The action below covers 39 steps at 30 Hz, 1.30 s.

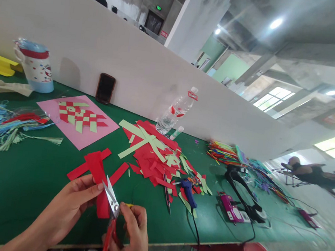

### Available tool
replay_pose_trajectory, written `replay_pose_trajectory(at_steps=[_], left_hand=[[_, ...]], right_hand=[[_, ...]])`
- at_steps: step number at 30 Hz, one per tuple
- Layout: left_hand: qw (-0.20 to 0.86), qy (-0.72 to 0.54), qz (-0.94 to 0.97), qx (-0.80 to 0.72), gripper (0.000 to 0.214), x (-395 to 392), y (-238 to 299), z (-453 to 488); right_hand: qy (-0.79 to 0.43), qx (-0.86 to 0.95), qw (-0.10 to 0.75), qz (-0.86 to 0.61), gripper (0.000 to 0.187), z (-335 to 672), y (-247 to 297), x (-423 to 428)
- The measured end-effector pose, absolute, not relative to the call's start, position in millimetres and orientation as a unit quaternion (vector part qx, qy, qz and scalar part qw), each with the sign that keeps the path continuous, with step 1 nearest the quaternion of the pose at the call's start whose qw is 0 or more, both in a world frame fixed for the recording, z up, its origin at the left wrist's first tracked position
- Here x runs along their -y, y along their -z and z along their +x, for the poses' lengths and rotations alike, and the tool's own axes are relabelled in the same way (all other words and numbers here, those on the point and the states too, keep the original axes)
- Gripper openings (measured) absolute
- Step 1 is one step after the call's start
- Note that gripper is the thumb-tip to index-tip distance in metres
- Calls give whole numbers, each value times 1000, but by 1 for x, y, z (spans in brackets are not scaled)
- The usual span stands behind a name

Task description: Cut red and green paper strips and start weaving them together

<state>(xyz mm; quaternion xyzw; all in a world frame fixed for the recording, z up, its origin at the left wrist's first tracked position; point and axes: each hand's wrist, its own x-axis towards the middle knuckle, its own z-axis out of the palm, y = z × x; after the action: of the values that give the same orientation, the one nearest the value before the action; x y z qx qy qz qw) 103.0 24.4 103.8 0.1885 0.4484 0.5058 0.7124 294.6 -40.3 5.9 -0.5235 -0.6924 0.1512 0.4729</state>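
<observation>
My left hand [69, 200] pinches a red paper strip [95, 164] between thumb and fingers, just above the table's near edge. In my right hand [135, 235] are red-handled scissors [112, 202]. Their blades are parted and reach up to the strip, beside my left thumb. Other red strips lie on the table around and under the held one. Farther back, a pink sheet [80, 142] carries a woven fish-like shape [79, 116] of red and pale green strips. To its right spreads a heap of red and green paper scraps [151, 160].
Behind the scraps stand a clear water bottle [173, 112] and a glue stick [176, 133]. A blue glue gun [189, 193] with a cord lies at right, near a purple device [232, 208]. Tassels [17, 127], a cup [37, 66] and a phone [105, 88] are on the left.
</observation>
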Motion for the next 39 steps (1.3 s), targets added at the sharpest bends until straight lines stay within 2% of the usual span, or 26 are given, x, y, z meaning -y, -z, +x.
replay_pose_trajectory(at_steps=[20, 25, 34, 39], left_hand=[[729, -485, 209, -436, 45, -23, -96, 99], [735, -478, 213, -432, 46, -22, -98, 99], [737, -472, 220, -430, 45, -23, -100, 98], [728, -501, 191, -426, 45, -24, -101, 96]], right_hand=[[-182, 689, 472, -519, 73, 293, -10, 41], [-174, 685, 486, -514, 68, 293, -8, 40], [-182, 673, 508, -505, 71, 290, -9, 41], [-175, 709, 479, -488, 73, 297, -23, 38]])
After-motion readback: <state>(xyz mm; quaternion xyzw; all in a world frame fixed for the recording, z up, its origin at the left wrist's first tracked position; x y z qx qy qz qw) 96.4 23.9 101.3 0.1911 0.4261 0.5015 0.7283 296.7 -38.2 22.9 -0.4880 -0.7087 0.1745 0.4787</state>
